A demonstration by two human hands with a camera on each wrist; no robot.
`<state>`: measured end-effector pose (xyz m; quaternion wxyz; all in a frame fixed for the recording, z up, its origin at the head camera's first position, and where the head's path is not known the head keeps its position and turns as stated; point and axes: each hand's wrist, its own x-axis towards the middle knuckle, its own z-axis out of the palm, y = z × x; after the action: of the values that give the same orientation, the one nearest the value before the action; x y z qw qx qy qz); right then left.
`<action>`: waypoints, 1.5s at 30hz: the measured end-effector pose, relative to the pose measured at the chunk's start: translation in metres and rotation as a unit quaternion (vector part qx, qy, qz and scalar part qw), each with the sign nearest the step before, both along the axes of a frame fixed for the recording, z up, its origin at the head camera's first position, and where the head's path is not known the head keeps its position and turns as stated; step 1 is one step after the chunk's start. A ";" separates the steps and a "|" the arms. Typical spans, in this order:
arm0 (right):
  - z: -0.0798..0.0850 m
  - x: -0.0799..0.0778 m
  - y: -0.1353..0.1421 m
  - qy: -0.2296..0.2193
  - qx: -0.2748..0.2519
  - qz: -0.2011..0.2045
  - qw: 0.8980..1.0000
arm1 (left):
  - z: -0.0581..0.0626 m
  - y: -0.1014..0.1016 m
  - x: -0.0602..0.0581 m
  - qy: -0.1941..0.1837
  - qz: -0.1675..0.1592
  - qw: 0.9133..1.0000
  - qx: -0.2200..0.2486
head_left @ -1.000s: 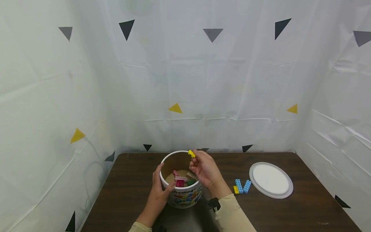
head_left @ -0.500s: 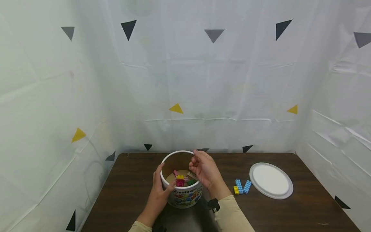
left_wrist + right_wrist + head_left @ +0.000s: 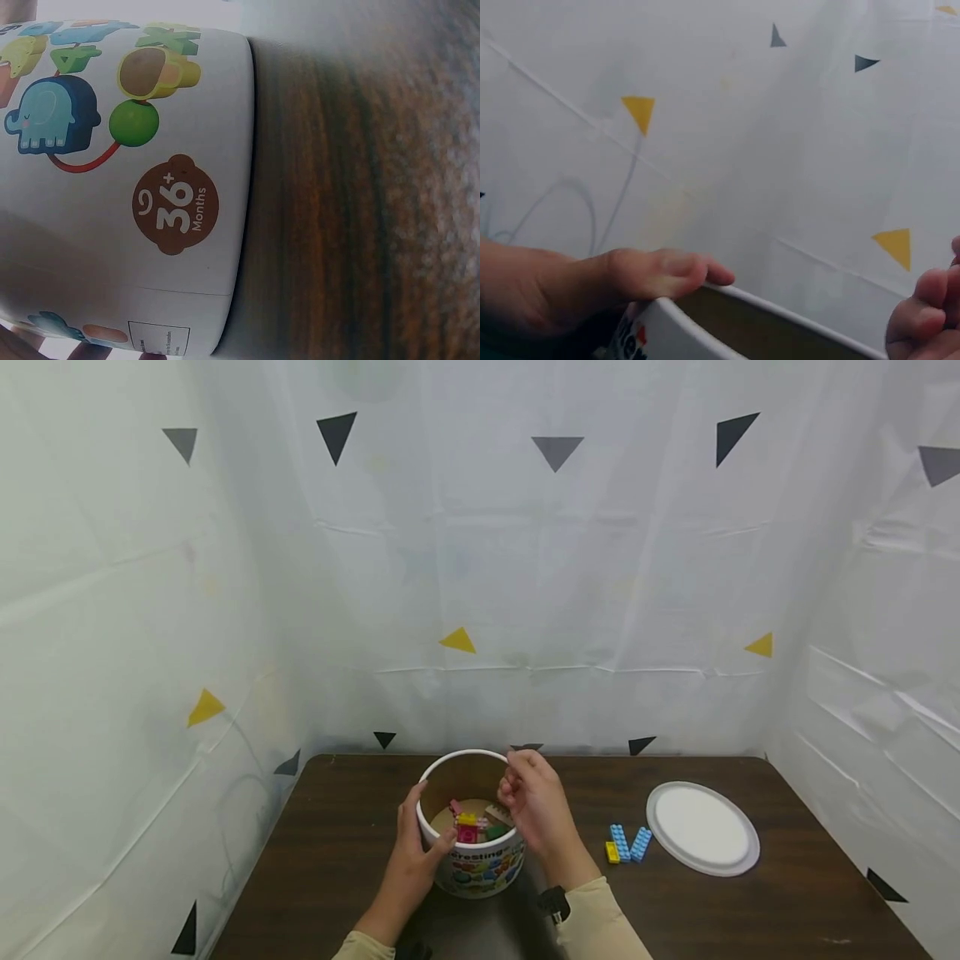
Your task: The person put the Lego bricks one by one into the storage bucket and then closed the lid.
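My left hand grips the near left side of a white printed bucket, its thumb over the rim. Inside the bucket lie a yellow brick, a magenta brick, a green brick and several pink pieces. Beside the bucket's right rim is my right hand, fingers loosely curled with nothing visible in them. The right wrist view shows the left thumb at the rim and the curled right fingers at the far right. Animal pictures cover the bucket wall in the left wrist view.
On the dark wooden table, right of the bucket, lie two light blue bricks and a small yellow brick. A white round lid-like disc lies farther right. White sheeting with triangles hangs behind and at both sides.
The yellow brick pinched in my right hand a second ago has dropped into the bucket onto the pink pieces. That hand has since shifted slightly right; the left stays put.
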<state>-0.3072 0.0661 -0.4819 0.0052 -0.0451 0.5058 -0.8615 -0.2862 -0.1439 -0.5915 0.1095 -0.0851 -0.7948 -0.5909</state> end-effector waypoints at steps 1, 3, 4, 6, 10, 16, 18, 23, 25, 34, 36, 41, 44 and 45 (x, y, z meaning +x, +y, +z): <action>-0.003 0.002 0.001 0.016 -0.007 -0.006 1.000 | -0.001 0.000 0.000 0.000 0.001 1.000 -0.001; -0.009 0.007 0.003 0.057 -0.021 -0.013 0.998 | -0.002 0.001 0.000 0.000 0.003 1.000 0.000; -0.012 0.011 0.005 0.074 -0.030 -0.016 0.997 | -0.002 0.001 0.000 0.001 0.003 1.000 0.000; -0.018 0.017 0.009 0.099 -0.044 -0.022 0.994 | -0.002 0.001 0.001 0.000 0.001 1.000 0.002; -0.029 0.028 0.020 0.096 -0.044 -0.039 0.994 | -0.002 0.001 0.000 -0.005 -0.006 1.000 0.002; -0.033 0.039 0.031 0.057 0.010 -0.037 0.998 | -0.001 -0.001 -0.001 -0.012 -0.005 1.000 0.003; -0.034 0.043 0.035 0.033 0.034 -0.043 0.998 | -0.001 -0.001 0.000 -0.015 -0.006 1.000 0.002; -0.049 0.046 0.055 -0.043 0.067 -0.093 0.992 | -0.002 -0.002 0.002 -0.018 -0.006 1.000 0.003; -0.058 0.045 0.067 -0.065 0.081 -0.117 0.988 | -0.002 -0.002 0.001 -0.018 -0.003 1.000 0.006; -0.087 0.056 0.134 -0.134 0.264 -0.169 0.940 | -0.004 -0.001 0.003 -0.017 -0.005 1.000 0.003; -0.090 0.057 0.148 -0.139 0.291 -0.168 0.931 | -0.005 -0.002 0.002 -0.017 -0.003 1.000 0.003; -0.104 0.054 0.170 -0.127 0.312 -0.175 0.925 | -0.004 -0.002 0.001 -0.014 0.001 1.000 0.008; -0.117 0.051 0.176 -0.107 0.323 -0.187 0.922 | -0.003 -0.002 0.000 -0.008 -0.004 1.000 0.008; -0.121 0.050 0.177 -0.097 0.336 -0.192 0.917 | -0.003 -0.001 0.001 -0.006 -0.007 1.000 0.008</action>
<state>-0.2573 0.2433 -0.6027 -0.0962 0.1410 0.7616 -0.6251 -0.2857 -0.1452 -0.5942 0.1010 -0.0858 -0.7900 -0.5986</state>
